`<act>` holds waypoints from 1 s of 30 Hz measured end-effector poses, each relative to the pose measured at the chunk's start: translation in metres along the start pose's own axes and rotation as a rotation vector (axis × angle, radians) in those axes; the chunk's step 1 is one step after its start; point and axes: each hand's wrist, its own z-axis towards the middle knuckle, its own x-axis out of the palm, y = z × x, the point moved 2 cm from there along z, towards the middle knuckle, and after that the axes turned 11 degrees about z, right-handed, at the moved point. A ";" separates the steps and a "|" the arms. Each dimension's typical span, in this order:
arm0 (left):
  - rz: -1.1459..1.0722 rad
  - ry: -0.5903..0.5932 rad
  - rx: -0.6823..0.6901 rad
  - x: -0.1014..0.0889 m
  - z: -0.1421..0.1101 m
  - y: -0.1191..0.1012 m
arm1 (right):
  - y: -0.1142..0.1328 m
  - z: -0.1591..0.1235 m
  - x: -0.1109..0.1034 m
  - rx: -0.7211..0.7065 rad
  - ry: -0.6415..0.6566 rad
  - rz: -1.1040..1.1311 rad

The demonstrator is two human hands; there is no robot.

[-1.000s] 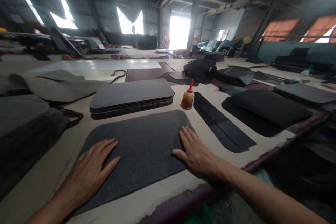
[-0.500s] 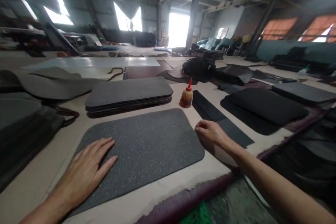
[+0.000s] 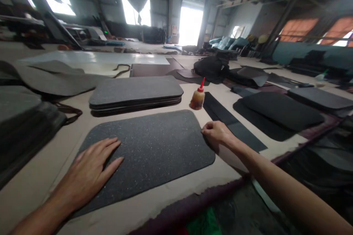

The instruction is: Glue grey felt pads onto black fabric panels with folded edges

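Note:
A dark grey speckled mat [image 3: 154, 150] with rounded corners lies flat in front of me. My left hand [image 3: 95, 169] rests palm down on its left part, fingers stretched out and thumb apart. At the mat's right edge is my right hand [image 3: 216, 132], its thumb and fingers pinched together at the rim. What the pinch holds, if anything, is hidden. Just beyond that hand stands a squeeze bottle [image 3: 198, 99] of amber liquid with a red pointed nozzle. A black strip [image 3: 231, 117] of sheet material runs beside it.
Behind the mat sits a stack of grey mats [image 3: 135, 90]. Another dark stack [image 3: 24, 128] is at the left. Black sheets [image 3: 278, 114] lie to the right, and a black bag-like bundle [image 3: 211, 68] farther back. The table's edge [image 3: 190, 205] runs along the front.
My right hand has shifted slightly left along the mat's right edge, still pinched. My left hand stays flat on the mat. The view has tilted a little.

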 end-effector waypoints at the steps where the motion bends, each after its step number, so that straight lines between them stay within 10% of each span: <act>1: 0.002 0.003 0.001 0.001 0.000 0.000 | 0.001 0.001 0.000 0.009 0.006 -0.010; 30: -0.002 0.023 -0.003 0.001 -0.001 0.001 | 0.004 -0.006 0.009 -0.057 -0.098 -0.167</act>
